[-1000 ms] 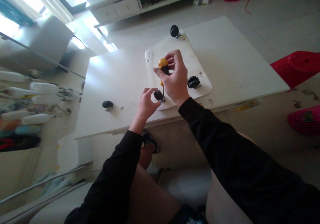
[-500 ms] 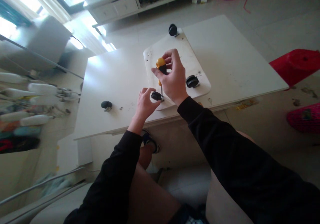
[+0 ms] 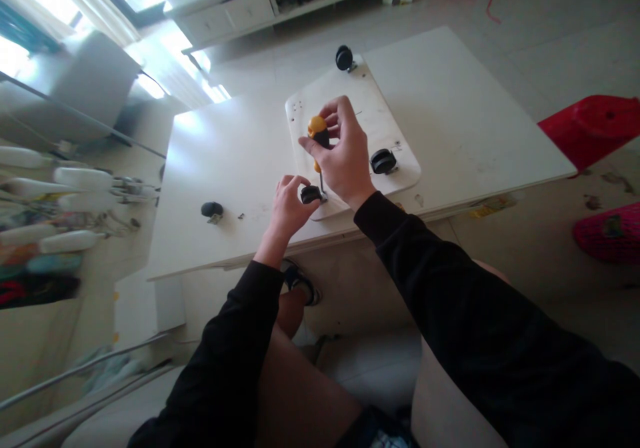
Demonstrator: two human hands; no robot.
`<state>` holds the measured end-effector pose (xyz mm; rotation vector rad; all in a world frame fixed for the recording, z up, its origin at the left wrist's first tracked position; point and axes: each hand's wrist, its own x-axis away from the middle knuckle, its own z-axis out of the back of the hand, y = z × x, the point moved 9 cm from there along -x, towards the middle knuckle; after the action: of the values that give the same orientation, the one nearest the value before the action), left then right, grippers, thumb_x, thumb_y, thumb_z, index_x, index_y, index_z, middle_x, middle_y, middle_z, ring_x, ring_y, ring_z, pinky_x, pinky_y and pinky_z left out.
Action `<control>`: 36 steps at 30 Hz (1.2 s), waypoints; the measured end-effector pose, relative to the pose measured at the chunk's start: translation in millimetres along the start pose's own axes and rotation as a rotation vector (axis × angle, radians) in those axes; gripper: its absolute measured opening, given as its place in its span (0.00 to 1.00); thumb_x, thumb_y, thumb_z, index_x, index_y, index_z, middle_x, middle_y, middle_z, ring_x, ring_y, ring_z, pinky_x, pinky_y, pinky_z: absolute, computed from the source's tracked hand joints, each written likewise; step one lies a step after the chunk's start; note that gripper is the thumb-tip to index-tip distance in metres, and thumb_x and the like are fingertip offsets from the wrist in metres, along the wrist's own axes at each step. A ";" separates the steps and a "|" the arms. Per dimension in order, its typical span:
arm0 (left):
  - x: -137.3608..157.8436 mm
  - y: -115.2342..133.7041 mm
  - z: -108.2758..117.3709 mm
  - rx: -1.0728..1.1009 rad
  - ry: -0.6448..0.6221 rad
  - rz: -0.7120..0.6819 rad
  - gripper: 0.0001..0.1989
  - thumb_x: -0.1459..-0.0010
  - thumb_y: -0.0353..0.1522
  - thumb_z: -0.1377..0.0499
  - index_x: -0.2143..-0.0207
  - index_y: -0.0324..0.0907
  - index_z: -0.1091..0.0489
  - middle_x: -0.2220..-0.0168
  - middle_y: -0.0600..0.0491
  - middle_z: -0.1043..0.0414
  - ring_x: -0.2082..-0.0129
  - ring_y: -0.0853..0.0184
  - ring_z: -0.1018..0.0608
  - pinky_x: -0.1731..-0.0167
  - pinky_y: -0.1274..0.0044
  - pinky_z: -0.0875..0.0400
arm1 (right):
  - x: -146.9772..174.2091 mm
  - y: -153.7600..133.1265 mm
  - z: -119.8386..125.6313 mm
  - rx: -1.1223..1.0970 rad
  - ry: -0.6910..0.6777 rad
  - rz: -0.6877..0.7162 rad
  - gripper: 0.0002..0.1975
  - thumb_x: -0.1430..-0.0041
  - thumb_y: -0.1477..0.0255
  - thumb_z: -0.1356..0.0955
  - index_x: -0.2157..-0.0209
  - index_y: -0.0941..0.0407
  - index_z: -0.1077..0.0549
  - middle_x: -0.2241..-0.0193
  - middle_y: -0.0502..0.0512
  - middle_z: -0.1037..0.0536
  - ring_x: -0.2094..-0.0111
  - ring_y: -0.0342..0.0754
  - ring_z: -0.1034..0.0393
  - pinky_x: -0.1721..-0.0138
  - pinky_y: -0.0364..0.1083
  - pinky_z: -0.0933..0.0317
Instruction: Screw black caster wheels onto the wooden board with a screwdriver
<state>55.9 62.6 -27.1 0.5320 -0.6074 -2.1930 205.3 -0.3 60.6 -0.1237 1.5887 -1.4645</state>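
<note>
My right hand [image 3: 345, 151] is closed around a yellow and black screwdriver [image 3: 318, 128], its shaft pointing down at the metal plate of a black caster wheel [image 3: 311, 195]. That caster sits at the near left corner of a white board [image 3: 345, 101]. With thumb and fingers, my left hand [image 3: 293, 205] grips the caster from the left. Two more casters stand on the board: one at the far corner [image 3: 344, 58], another at the near right [image 3: 384, 161]. A loose caster [image 3: 213, 211] lies on the table to the left, close to small dark screws [image 3: 241, 216].
The white table [image 3: 475, 115] carries the board. Beyond it is a low white cabinet [image 3: 240, 11]. On the right are a red plastic stool [image 3: 593, 128] and a pink basket [image 3: 610, 235]. White bottle-like shapes [image 3: 83, 178] are on the left.
The top of the screwdriver has shifted slightly left along with my right hand. My left hand stays at the caster, which looks slightly turned.
</note>
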 end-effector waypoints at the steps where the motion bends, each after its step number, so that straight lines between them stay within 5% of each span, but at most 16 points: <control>1: -0.2 -0.1 -0.2 0.001 -0.001 0.001 0.17 0.49 0.25 0.29 0.60 0.46 0.28 0.53 0.49 0.28 0.47 0.54 0.26 0.41 0.60 0.29 | -0.2 -0.2 0.3 0.004 0.001 0.000 0.14 0.33 0.63 0.27 0.54 0.49 0.36 0.59 0.47 0.24 0.56 0.44 0.23 0.50 0.49 0.24; 16: -1.2 -2.1 -2.2 0.007 0.008 -0.011 0.16 0.49 0.24 0.29 0.59 0.45 0.26 0.54 0.49 0.27 0.49 0.55 0.25 0.43 0.61 0.28 | -4.8 3.9 8.4 0.052 0.060 -0.023 0.16 0.37 0.68 0.26 0.60 0.48 0.39 0.60 0.47 0.24 0.58 0.46 0.23 0.49 0.52 0.24; 28: -12.1 3.2 2.1 0.099 0.027 -0.008 0.09 0.44 0.26 0.33 0.61 0.45 0.25 0.54 0.49 0.22 0.50 0.58 0.22 0.43 0.63 0.28 | -2.4 -6.9 -7.1 -0.076 -0.111 -0.050 0.12 0.37 0.72 0.27 0.57 0.49 0.34 0.57 0.47 0.20 0.59 0.43 0.24 0.47 0.47 0.24; 36: -28.5 13.4 -10.6 0.284 -0.046 0.022 0.05 0.44 0.25 0.37 0.69 0.43 0.23 0.67 0.51 0.19 0.61 0.61 0.21 0.58 0.72 0.26 | -2.9 -1.3 -9.7 -0.098 -0.150 -0.045 0.12 0.37 0.73 0.32 0.54 0.46 0.36 0.51 0.52 0.20 0.50 0.48 0.23 0.44 0.52 0.25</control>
<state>86.7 74.3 -22.9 0.6186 -0.9533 -2.1146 199.8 8.2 61.8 -0.3204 1.5435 -1.3791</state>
